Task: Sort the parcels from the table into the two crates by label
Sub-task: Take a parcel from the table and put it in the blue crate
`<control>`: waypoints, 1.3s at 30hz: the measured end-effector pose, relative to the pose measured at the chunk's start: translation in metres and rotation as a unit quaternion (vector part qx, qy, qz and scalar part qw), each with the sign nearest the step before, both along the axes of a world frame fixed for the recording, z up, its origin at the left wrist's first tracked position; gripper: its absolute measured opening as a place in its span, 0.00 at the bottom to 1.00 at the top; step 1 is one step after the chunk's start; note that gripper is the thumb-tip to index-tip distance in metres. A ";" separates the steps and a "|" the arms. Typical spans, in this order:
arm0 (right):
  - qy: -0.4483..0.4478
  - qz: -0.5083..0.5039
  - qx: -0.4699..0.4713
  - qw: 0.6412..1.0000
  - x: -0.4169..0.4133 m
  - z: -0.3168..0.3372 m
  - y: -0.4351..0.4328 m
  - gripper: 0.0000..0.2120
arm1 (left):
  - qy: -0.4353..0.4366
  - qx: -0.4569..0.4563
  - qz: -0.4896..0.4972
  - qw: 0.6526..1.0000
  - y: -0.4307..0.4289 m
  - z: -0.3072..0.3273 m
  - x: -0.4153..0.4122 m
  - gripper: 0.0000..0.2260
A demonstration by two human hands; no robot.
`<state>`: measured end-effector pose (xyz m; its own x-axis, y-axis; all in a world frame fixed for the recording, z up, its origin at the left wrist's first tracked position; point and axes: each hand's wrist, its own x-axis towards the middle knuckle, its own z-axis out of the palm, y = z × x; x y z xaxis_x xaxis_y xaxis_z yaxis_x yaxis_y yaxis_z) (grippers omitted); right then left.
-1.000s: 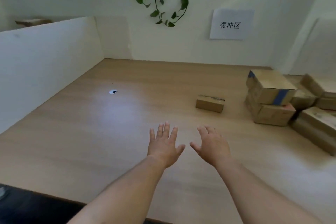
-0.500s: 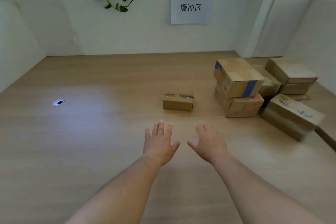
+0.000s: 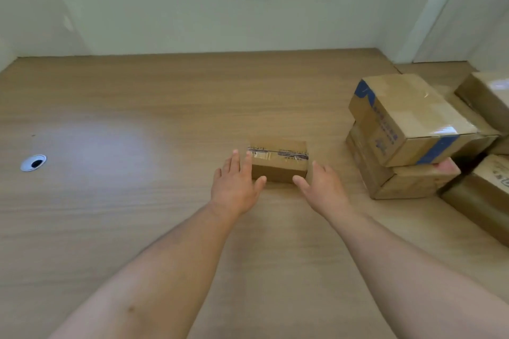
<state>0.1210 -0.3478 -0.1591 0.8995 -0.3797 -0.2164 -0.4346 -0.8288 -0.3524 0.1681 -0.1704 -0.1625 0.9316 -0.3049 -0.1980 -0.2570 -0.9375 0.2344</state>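
Left hand (image 3: 237,190) and right hand (image 3: 323,188) flanked a small taped parcel (image 3: 278,164) on the counter (image 3: 124,215).
Both hands were spread, fingers straight, gripping nothing; the parcel lay between them, just past the thumbs, the left fingertips (image 3: 248,156) perhaps touching its end. To the right hand's outer side stood stacked cardboard boxes (image 3: 405,129).

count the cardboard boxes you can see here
6: small box in the centre; blue-taped box on the box under it; box behind them; far-right upper box; far-right lower box. More may be hidden.
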 end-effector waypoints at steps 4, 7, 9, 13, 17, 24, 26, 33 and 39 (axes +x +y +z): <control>-0.009 -0.034 0.029 0.999 0.039 -0.013 -0.004 0.26 | 0.007 -0.027 0.019 0.999 -0.011 -0.009 0.035 0.32; -0.013 -0.064 0.062 0.996 0.057 -0.019 -0.004 0.23 | 0.024 -0.063 0.037 0.997 -0.022 -0.015 0.052 0.32; -0.010 -0.079 0.088 0.993 0.062 -0.022 -0.002 0.22 | 0.052 -0.106 0.069 0.991 -0.027 -0.017 0.057 0.33; -0.009 -0.108 0.132 0.985 0.059 -0.020 0.001 0.25 | 0.090 -0.187 0.135 0.969 -0.030 -0.018 0.055 0.35; -0.015 -0.107 0.147 0.983 0.037 -0.009 0.009 0.32 | 0.085 -0.192 0.155 0.965 -0.020 -0.009 0.032 0.40; 0.005 -0.065 0.144 0.987 -0.027 0.018 0.032 0.41 | 0.101 -0.181 0.179 0.962 0.014 0.017 -0.047 0.43; 0.017 -0.049 0.151 0.987 -0.051 0.027 0.041 0.44 | 0.109 -0.189 0.190 0.957 0.025 0.023 -0.074 0.40; 0.005 0.014 0.229 0.973 -0.124 0.046 0.077 0.33 | 0.100 -0.246 0.247 0.932 0.069 0.045 -0.162 0.20; -0.055 0.016 0.266 0.962 -0.163 0.056 0.119 0.11 | 0.037 -0.298 0.340 0.891 0.116 0.058 -0.222 0.11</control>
<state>-0.0417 -0.2288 -0.1026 0.9378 -0.2123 -0.2747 -0.3467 -0.5305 -0.7735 -0.0534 -0.0542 -0.1043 0.9324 0.2530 -0.2581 0.3594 -0.5750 0.7350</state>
